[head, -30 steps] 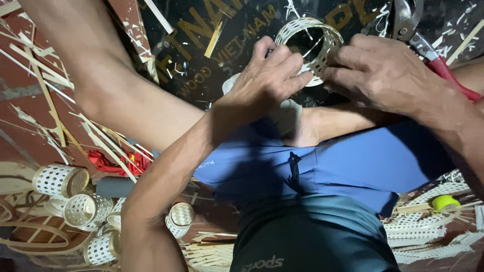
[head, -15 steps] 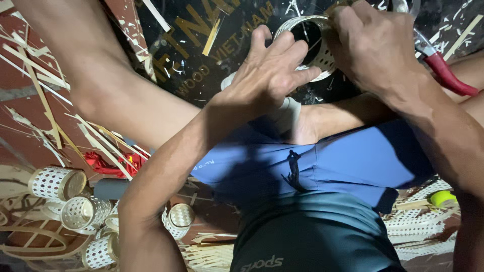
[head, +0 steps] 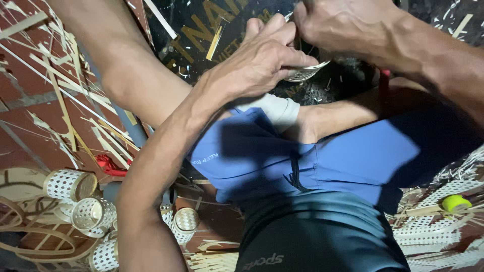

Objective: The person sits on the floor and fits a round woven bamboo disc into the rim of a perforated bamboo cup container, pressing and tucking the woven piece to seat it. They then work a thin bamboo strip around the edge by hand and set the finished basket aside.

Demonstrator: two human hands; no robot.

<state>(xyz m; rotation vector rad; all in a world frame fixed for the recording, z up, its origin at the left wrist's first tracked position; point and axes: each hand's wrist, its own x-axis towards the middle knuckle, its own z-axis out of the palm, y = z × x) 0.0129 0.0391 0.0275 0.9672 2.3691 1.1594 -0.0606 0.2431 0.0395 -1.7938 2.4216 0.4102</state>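
The left hand [head: 262,60] and the right hand [head: 343,25] meet at the top of the picture, over a small round woven basket [head: 307,73]. The basket is made of thin pale strips crossed like a net, with little holes all over. Most of it hides behind the hands; only its lower rim peeks out. The left fingers [head: 295,59] are curled and pressed together, gripping the side of the basket. The right fingers are bent down onto its top, but they are tucked away, so I cannot tell just how they pinch.

Under the hands lies a dark board [head: 201,30] with big gold letters on it (shiny and flat, and dotted with pale chips). A red handle [head: 384,83] shows just beside the right wrist.

The person sits in smooth blue shorts [head: 322,161] and a dark green shirt [head: 312,236].

At the lower left, more little baskets [head: 68,185] lie on the red brick floor [head: 30,116]. They are white, round like cups, and full of holes. Long thin bamboo strips [head: 65,100] are spread about, stiff and straw-coloured. A red scrap [head: 108,165] lies among them. At the right sits a small yellow-green ball [head: 455,203] on flat woven pieces.
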